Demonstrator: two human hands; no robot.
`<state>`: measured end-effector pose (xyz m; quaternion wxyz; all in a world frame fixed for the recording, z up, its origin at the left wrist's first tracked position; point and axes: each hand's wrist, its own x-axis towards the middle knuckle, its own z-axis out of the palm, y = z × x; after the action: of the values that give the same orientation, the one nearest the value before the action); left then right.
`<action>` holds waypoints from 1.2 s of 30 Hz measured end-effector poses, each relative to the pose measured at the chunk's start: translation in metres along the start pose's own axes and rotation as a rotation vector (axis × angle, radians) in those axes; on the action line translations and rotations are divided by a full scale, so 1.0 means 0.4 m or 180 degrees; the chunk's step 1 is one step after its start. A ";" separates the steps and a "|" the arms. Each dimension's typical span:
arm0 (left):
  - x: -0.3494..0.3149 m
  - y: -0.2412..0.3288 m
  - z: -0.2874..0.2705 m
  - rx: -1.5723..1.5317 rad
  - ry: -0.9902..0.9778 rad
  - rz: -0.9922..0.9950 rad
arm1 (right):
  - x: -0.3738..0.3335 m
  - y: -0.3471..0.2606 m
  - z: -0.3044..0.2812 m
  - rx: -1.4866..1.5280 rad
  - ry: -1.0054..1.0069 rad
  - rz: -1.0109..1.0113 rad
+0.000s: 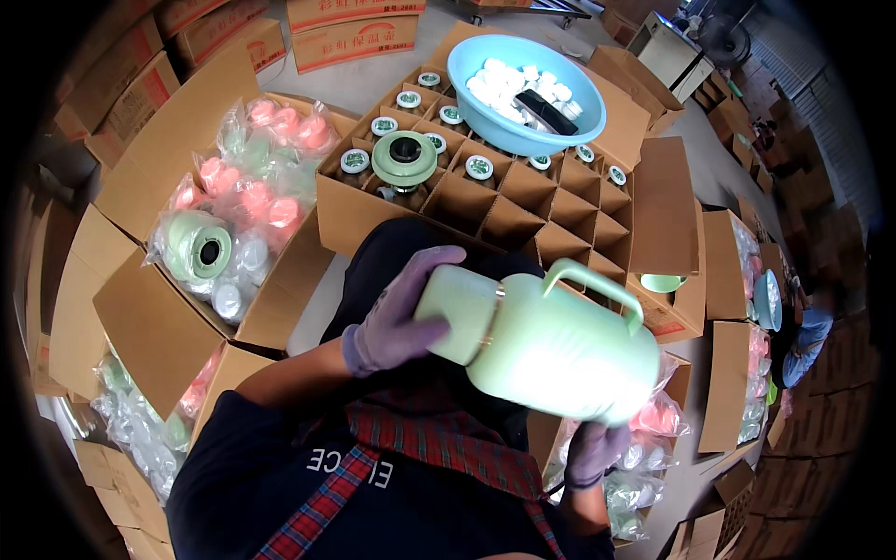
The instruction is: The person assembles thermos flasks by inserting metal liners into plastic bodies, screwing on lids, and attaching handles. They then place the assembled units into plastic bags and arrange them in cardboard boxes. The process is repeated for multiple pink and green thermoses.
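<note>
A pale green vacuum jug with a loop handle lies tilted across my lap, its capped end toward the left. My left hand, in a greyish-purple glove, is wrapped round the jug's green cup lid. At the jug's base, my right hand, gloved alike, grips the bottom edge; part of its fingers is hidden behind the jug. Just beyond my lap stands a divided carton. Several glass liners with white-and-green caps sit in its cells, and a green jug collar with a black stopper rests among them.
A blue basin of white caps, with a dark phone-like object, stands on the carton. At left, an open box holds bagged pink, green and clear parts. More open cartons line the right; a person is there.
</note>
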<state>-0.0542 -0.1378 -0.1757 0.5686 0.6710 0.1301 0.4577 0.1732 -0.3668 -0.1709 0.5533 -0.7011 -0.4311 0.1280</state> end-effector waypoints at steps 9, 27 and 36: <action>0.011 0.022 -0.138 0.2207 -0.1537 0.0921 | 0.123 0.048 -0.034 0.0382 -0.0352 0.0636; 0.352 -0.297 -0.294 0.0429 0.1032 -0.0663 | 0.473 -0.140 0.311 -0.0237 -0.1448 -0.1325; 0.303 -0.098 -0.099 0.0779 -0.1102 -0.0469 | 0.507 0.042 0.301 0.2393 -0.1944 -0.0133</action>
<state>-0.0046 -0.0154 -0.1562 0.5287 0.7922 0.1337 0.2738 0.2228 -0.1358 -0.1681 0.6189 -0.3742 -0.5117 0.4638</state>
